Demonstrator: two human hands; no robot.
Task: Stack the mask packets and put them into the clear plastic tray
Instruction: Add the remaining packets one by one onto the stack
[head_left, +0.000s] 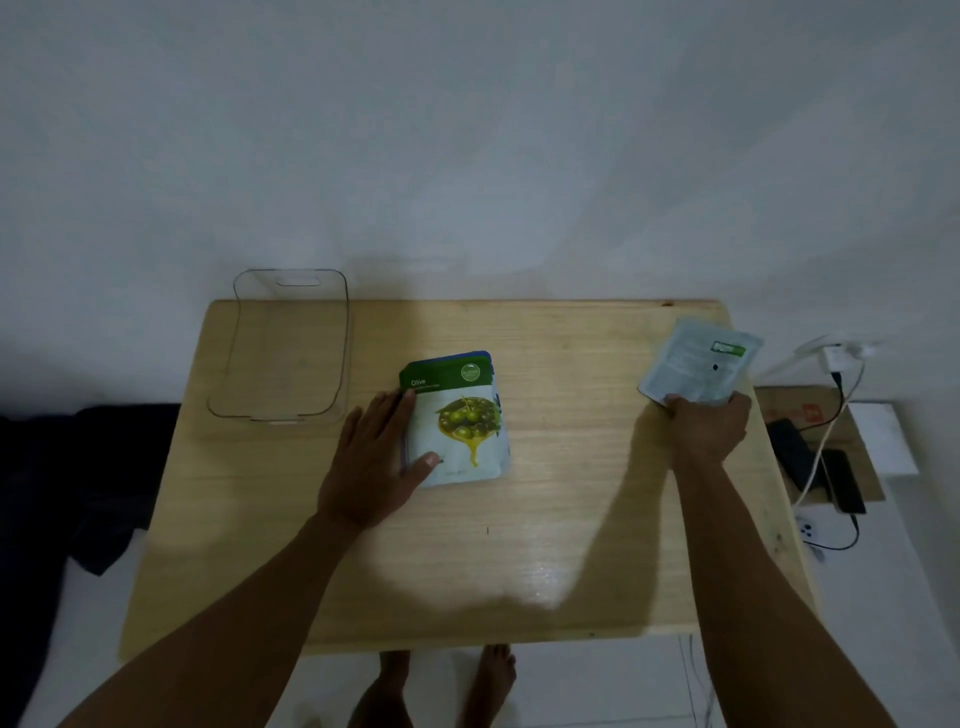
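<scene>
A small stack of mask packets lies in the middle of the wooden table, the top one green and white with an olive picture. My left hand rests flat against the stack's left edge, thumb on the lower corner. At the table's right edge my right hand grips the lower end of a pale grey-blue mask packet, lifted and tilted, back side up. The clear plastic tray stands empty at the table's back left corner.
A white wall rises behind the table. To the right, on the floor, are a cardboard box, a charger with white cable and a dark phone. Dark cloth lies to the left. Bare feet show under the table's front edge.
</scene>
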